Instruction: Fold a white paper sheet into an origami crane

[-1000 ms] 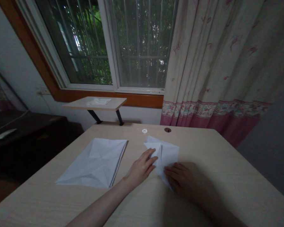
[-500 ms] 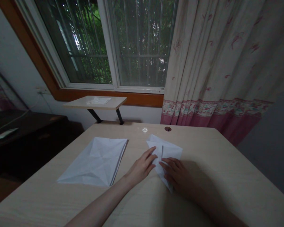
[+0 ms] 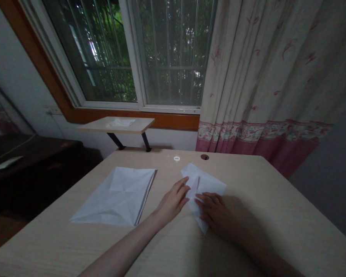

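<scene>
A folded white paper (image 3: 210, 184) lies on the pale wooden desk (image 3: 276, 219), right of the middle. My left hand (image 3: 173, 200) rests its fingertips on the paper's left side, fingers a little apart. Across the right and lower part of the same paper lies my right hand (image 3: 216, 213), its fingers spread and flat. Between the two hands a narrow fold edge shows near the paper's centre. A larger creased white sheet (image 3: 121, 196), seemingly in layers, lies on the left of the desk, touched by neither hand.
A small raised shelf (image 3: 135, 129) with crumpled white paper (image 3: 121, 122) stands at the back left. Beside a round white mark, a brown cable hole (image 3: 204, 157) sits near the back edge. A curtain (image 3: 248, 130) hangs behind the desk.
The folded paper has turned slightly under my hands; its right corner has shifted right and its bottom tip left. Both hands have barely moved.
</scene>
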Tool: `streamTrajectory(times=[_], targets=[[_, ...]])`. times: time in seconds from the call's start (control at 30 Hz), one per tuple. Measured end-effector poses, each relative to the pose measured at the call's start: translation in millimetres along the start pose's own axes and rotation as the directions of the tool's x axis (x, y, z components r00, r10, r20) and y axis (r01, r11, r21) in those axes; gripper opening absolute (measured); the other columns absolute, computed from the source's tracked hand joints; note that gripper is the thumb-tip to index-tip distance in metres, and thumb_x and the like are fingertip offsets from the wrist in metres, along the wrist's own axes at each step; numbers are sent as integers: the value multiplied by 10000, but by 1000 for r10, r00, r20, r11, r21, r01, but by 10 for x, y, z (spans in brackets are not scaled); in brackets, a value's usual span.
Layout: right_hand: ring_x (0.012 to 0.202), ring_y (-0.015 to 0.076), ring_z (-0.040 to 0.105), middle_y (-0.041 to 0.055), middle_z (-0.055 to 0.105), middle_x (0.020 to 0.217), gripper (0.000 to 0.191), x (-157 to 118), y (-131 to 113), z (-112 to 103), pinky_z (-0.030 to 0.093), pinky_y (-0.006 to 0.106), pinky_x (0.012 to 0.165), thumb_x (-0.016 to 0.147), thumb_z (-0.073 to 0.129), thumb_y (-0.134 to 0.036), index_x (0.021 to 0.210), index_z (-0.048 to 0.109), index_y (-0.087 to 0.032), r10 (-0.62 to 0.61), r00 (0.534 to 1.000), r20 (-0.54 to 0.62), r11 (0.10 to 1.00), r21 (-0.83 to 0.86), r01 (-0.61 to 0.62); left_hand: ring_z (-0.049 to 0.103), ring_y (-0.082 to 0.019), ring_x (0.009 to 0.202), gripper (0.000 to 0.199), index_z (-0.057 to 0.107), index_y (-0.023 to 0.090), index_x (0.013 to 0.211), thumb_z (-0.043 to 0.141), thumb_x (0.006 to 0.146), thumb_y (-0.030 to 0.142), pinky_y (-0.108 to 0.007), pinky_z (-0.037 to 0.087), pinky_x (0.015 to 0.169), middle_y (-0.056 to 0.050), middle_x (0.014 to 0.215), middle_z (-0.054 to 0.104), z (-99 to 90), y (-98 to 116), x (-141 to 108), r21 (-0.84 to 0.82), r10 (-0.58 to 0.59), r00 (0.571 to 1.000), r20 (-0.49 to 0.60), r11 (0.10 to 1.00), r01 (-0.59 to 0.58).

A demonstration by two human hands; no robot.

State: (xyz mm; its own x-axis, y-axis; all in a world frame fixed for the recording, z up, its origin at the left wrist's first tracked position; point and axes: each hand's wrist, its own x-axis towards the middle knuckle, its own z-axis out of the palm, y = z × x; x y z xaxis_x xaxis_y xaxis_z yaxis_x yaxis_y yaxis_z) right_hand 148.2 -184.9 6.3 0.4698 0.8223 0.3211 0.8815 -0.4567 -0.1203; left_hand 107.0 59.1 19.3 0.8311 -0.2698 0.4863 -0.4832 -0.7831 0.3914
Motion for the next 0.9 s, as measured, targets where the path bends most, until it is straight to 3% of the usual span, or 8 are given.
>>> streamTrajectory(times=[0.23,0.47,0.9], targets=[[1262,248,521,81,566,1396,419,5,-4,-28,389,488,1086,990,463,-237,1408,489,-224,6,999,54,999,51,-9,516,-251,1250,182,576,209,1049,632,882,162,-425,498,1015,-100,1368,530,-16,13,-2,128,9,999,-46,992,-3],[1259,232,536,72,571,1394,422,1,10,-39,431,446,1078,982,483,-230,1403,505,-240,-8,1000,30,994,107,4,576,-244,1119,67,612,213,936,634,887,173,-397,531,916,-75,1225,606,-48,18,-12,168,12,998,-56,986,-2],[1270,223,528,60,569,1396,416,0,12,-48,421,450,1101,987,471,-218,1400,514,-243,32,998,45,989,145,-39,577,-217,965,88,628,213,862,705,838,181,-351,506,818,-37,1039,633,-106,68,23,195,-46,999,-24,980,50]])
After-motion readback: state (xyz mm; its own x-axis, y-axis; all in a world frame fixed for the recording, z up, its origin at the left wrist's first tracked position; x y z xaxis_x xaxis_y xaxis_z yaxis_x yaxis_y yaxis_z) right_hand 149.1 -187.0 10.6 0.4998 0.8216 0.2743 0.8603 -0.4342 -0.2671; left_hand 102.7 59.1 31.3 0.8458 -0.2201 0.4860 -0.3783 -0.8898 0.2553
